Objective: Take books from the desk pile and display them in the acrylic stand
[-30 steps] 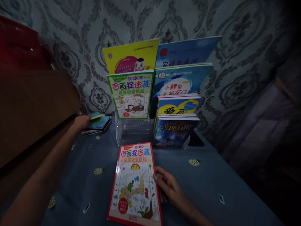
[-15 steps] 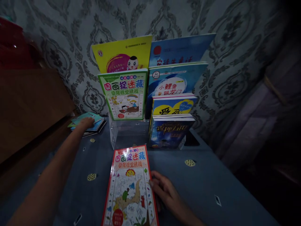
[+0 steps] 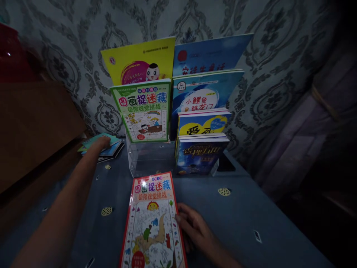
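A red-bordered picture book [image 3: 152,223] lies flat on the blue tablecloth [image 3: 237,219] in front of me. My right hand [image 3: 192,229] rests at its right edge, fingers curled against the cover and page edges. My left hand [image 3: 100,143] is stretched out to the far left, lying on top of a small stack of thin books [image 3: 107,149] near the wall; its fingers are mostly hidden. Behind the red book stands a clear acrylic stand [image 3: 147,158] holding upright books: a green one [image 3: 142,109], a yellow one [image 3: 139,61] and several blue ones [image 3: 203,96].
A brown wooden panel [image 3: 33,123] rises along the left side, with something red [image 3: 12,52] above it. Patterned grey wallpaper [image 3: 276,74] backs the stand. A purple curtain [image 3: 320,123] hangs at the right. The cloth has small yellow dots [image 3: 224,191].
My left hand has moved further onto the stack of thin books at the far left. The view has shifted, so the red book sits lower in the picture. My right hand stays at its edge.
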`<state>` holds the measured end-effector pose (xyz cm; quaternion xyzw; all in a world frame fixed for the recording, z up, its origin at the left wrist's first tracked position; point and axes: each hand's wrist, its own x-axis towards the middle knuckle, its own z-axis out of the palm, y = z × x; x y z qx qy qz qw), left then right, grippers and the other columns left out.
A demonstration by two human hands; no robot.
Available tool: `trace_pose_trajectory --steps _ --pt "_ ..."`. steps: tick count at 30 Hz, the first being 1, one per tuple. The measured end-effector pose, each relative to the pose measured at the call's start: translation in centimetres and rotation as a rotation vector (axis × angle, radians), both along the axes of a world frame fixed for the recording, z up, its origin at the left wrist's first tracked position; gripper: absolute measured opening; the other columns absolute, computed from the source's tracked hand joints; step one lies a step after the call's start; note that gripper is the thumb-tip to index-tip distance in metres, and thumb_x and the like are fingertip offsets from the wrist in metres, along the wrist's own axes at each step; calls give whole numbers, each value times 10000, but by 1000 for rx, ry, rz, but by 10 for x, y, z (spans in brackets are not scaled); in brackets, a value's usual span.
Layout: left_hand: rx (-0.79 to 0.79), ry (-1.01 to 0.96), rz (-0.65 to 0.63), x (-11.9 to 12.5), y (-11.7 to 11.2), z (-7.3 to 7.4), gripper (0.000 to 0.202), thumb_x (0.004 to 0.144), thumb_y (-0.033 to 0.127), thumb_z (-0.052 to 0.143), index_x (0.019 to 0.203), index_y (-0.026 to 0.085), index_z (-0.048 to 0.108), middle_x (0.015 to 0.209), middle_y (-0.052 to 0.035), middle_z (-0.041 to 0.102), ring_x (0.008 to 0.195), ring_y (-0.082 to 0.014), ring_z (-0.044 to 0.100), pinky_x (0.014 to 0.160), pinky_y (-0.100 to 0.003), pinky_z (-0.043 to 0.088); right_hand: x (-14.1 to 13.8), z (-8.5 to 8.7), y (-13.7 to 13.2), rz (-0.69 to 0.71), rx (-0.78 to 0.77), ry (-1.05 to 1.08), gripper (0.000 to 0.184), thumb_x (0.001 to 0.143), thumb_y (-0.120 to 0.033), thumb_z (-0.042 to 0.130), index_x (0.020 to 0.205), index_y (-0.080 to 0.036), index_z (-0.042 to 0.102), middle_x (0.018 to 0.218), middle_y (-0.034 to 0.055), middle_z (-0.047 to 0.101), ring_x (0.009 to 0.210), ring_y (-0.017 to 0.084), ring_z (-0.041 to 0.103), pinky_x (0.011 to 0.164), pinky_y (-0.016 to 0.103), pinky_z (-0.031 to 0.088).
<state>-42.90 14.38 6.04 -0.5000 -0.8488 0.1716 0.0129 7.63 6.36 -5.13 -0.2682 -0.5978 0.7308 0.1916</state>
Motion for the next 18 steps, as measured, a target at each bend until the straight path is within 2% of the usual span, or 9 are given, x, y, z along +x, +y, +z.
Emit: trace_pose_trajectory --steps 3,7,14,18 --pt "-76 14 52 5 11 -1 383 963 365 641 1288 169 591 1286 -105 615 1100 -247 642 910 -449 567 0 0 0 3 -9 5 689 772 -805 611 1086 -193 570 721 -15 612 464 76 502 396 182 371" --pt "-97 26 78 17 15 -3 384 962 365 643 1289 171 590 1285 -106 615 1102 -247 642 910 -449 567 0 2 0 3 -11 13 640 784 -774 628 1045 -194 563 708 -23 604 470 74 500 402 181 378" --pt "-46 54 57 33 1 -2 385 964 366 640 1287 163 591 1285 -113 615 1098 -246 642 912 -450 567 -1 6 0 26 45 56 541 819 -726 625 944 -205 553 669 -33 605 437 65 477 365 164 339" --pt "42 44 -30 40 -8 -2 384 967 368 635 1289 163 590 1285 -113 615 1096 -247 642 910 -454 567 -1 8 0 16 38 63 557 802 -746 630 906 -208 527 682 -30 599 452 68 488 367 160 356"
